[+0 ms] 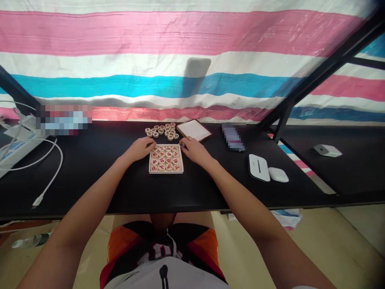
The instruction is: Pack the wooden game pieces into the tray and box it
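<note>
**Red pieces (169, 160) ranked in a pale box (166, 173)**

The fingers of the left hand (138, 148) are loosely bent, tips set at the box's far left corner; those of the right hand (195, 150) are half curled by the far right corner. Whether anything is pinched by either cannot be told. The box is laid flat on the table (135, 194), squared to its front edge; its outline being nearly square, no long axis is clearly shown. Four rows of four round pieces are held in it, their red characters turned various ways. The far left piece is partly covered by fingers. Beyond, dark pieces (161, 131) are clustered loosely, beside a lid (194, 129) set askew and overlapped by the right hand. Farther right, a phone (233, 137) is obscured by pixelation.
</note>
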`<state>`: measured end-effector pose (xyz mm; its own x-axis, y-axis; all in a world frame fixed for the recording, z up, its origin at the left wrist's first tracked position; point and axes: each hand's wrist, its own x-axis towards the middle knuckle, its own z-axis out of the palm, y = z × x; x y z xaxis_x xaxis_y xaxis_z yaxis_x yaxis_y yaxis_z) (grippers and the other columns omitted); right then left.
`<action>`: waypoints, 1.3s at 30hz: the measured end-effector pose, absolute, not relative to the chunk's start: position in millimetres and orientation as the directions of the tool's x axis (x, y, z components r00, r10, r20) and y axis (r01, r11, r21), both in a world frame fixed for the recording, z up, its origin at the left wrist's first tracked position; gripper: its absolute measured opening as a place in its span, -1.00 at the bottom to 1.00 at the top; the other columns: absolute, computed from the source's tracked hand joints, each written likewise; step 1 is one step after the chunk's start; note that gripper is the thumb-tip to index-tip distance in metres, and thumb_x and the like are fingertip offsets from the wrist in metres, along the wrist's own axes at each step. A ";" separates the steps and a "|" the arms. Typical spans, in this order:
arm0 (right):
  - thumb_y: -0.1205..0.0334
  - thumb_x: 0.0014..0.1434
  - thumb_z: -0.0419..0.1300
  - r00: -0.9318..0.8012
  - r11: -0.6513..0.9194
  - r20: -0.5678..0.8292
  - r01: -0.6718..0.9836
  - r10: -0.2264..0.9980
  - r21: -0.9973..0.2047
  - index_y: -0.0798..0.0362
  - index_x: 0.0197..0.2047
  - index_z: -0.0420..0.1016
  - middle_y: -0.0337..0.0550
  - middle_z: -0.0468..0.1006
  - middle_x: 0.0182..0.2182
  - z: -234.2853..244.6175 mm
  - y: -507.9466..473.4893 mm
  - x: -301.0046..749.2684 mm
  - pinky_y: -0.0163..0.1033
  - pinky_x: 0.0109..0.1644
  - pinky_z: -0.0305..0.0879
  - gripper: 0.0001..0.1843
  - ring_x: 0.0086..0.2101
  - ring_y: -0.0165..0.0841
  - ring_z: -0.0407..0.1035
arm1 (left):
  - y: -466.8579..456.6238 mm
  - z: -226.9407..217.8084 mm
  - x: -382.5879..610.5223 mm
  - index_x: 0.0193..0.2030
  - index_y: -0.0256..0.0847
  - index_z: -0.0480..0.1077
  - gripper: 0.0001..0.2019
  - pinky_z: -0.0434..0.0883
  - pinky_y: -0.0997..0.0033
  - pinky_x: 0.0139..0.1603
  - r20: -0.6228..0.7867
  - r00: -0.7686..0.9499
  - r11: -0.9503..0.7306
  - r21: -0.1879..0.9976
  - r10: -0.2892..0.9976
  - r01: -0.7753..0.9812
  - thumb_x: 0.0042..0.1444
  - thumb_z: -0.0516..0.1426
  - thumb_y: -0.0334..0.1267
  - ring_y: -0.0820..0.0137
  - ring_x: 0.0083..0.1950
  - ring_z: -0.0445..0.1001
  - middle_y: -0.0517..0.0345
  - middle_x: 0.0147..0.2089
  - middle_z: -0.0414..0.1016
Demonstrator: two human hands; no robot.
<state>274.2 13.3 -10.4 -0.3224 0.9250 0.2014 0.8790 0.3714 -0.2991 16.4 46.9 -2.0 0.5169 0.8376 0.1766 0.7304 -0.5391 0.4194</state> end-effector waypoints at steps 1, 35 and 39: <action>0.26 0.24 0.05 -0.294 0.348 0.211 0.887 0.932 -0.304 0.03 -0.14 0.41 0.01 0.45 -0.15 -9.5 12.7 274.1 -0.19 -0.21 0.28 -0.83 -0.17 -0.19 0.35 | 47.0 -2.5 16.5 -0.23 -0.21 0.49 -0.64 0.33 0.37 -0.18 0.178 0.519 -0.542 0.409 0.836 0.734 0.23 -0.07 -0.10 0.30 -0.22 0.45 0.05 -0.24 0.49; 0.09 0.25 0.09 -0.460 0.515 0.236 0.716 0.856 -0.471 0.06 0.08 0.34 -0.01 0.45 -0.06 -5.1 7.6 268.4 -0.13 0.06 0.25 -0.63 -0.08 -0.21 0.35 | 43.4 -0.6 18.2 -0.18 -0.22 0.49 -0.63 0.34 0.37 -0.19 0.173 0.523 -0.546 0.383 0.834 0.745 0.24 -0.09 -0.11 0.29 -0.22 0.45 0.03 -0.20 0.50; 0.12 0.27 0.06 -0.462 0.514 0.231 0.727 0.856 -0.455 0.06 0.08 0.37 0.00 0.45 -0.04 -3.8 6.3 267.7 -0.11 0.07 0.26 -0.64 -0.06 -0.21 0.36 | 45.5 -2.7 18.0 -0.17 -0.20 0.48 -0.64 0.33 0.37 -0.18 0.177 0.527 -0.551 0.381 0.831 0.742 0.24 -0.09 -0.11 0.28 -0.20 0.45 0.04 -0.19 0.50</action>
